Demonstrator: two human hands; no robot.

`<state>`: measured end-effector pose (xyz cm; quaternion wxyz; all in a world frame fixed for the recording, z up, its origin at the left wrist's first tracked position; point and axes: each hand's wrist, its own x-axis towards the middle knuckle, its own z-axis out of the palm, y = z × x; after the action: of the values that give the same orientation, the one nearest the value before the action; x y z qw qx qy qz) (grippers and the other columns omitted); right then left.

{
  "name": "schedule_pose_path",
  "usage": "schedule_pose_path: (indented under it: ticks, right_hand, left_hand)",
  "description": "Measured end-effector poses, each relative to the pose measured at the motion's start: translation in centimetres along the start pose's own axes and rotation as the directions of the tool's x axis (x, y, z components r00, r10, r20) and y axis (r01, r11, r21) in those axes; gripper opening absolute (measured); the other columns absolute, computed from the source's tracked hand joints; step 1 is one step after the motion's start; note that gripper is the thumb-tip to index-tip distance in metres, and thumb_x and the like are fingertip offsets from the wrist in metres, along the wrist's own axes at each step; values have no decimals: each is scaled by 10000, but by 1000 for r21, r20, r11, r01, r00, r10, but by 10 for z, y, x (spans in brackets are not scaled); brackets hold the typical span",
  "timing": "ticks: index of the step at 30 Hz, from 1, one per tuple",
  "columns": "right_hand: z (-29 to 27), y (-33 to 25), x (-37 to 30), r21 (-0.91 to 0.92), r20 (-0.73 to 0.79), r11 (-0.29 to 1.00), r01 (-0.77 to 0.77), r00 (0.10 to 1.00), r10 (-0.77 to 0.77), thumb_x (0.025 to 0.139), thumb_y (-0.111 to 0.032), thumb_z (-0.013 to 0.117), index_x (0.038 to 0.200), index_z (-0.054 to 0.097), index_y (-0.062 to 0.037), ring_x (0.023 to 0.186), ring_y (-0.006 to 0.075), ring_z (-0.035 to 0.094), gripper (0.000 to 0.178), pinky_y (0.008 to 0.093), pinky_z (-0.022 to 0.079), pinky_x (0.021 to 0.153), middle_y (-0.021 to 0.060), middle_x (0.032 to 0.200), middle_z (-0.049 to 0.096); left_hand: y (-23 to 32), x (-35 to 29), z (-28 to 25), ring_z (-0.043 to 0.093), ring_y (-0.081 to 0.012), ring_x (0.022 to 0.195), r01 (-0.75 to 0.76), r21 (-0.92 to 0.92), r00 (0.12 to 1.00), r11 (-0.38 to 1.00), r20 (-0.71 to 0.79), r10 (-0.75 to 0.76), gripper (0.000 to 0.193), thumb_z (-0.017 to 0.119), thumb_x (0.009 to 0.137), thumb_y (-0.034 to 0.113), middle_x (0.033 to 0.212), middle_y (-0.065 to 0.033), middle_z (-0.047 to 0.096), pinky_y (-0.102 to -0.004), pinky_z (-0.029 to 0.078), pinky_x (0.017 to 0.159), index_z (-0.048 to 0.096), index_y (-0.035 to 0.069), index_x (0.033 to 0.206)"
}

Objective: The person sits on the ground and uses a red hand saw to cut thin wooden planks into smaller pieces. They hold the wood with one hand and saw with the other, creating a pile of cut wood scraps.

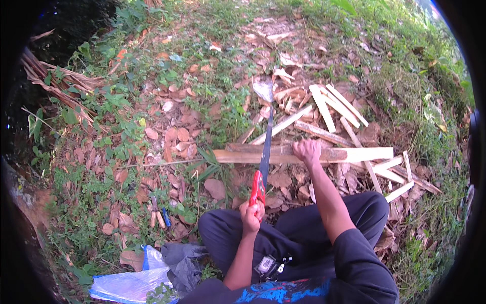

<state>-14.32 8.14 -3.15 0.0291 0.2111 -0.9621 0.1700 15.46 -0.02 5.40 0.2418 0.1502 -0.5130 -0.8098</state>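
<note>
My left hand (251, 215) is closed around the red handle of a handsaw (268, 147). The dark blade points away from me and crosses the left part of a long wooden board (235, 157) at a steep angle. How deep the teeth sit in the wood, if at all, I cannot tell. Farther right along the board, my right hand (307, 150) is closed on it and presses it down. A darker strip of wood (245, 147) lies along the board's far side. The board lies crosswise on the ground just beyond my crossed legs.
Several pale cut wood strips (322, 109) lie beyond and right of the board. Tools with wooden handles (160, 219) and one with a blue handle (166, 217) lie at left. A clear-and-blue plastic bag (134, 285) and dark cloth-like material (185, 261) are near my left knee. Dry leaves and weeds surround me.
</note>
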Motion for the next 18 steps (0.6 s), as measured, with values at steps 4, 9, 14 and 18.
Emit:
schedule_pose_path:
  ticks: [4,9,14,18]
  right_hand:
    - [15,19,5,-70,-42,997,29,999,-32,850,-368,416,653,698,-82,641,307,673,448,408,514,618,162,704,680]
    - [-3,-7,0,-23,121,1000,-15,992,17,841,-406,402,688,702,-52,702,353,678,488,442,497,664,219,739,674]
    - [-8,-6,2,-16,154,999,-49,987,51,853,-423,386,732,714,-49,755,368,677,512,464,482,733,226,789,681]
    - [-10,-7,3,-26,194,1000,-16,981,20,860,-431,381,815,721,-52,816,350,681,510,489,462,822,224,875,691]
  left_hand:
    - [-7,11,14,327,-88,409,25,-16,1000,1000,8,-25,257,478,811,222,501,-3,368,-255,252,395,389,59,633]
    - [3,2,14,323,-84,410,62,17,998,998,3,-62,222,448,810,190,499,-3,367,-241,256,399,386,62,640]
    - [-5,6,15,325,-80,412,99,24,995,995,27,-100,204,437,810,164,500,-5,370,-236,261,399,381,61,643]
    - [-9,10,10,329,-78,413,140,35,989,990,38,-141,197,430,815,151,503,-5,374,-235,268,397,386,60,646]
